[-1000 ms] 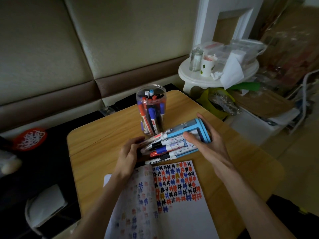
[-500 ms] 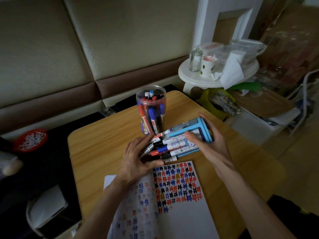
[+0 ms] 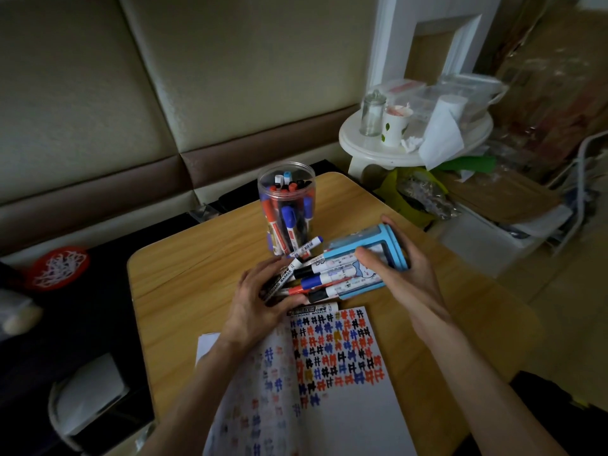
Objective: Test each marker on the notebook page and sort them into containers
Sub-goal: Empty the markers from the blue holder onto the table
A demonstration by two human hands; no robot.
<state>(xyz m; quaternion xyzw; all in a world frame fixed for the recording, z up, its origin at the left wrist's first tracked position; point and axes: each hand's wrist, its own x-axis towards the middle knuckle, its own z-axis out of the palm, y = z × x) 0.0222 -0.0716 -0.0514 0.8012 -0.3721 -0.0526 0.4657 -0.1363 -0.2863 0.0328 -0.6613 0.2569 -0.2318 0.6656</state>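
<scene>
at the middle of the surface [image 3: 184,291], just beyond the open notebook [image 3: 345,399] with its rows of coloured marks, a fan of markers [image 3: 316,279] sticks out of a blue holder [image 3: 393,246] lying on its side. the left hand [image 3: 256,301] has its fingers [image 3: 268,269] and thumb curled loosely round the near ends of the markers, while the right hand [image 3: 411,281] grips the holder, thumb on top and fingers wrapped over its far end. a clear jar [image 3: 286,192] of more markers stands upright just behind the fan.
</scene>
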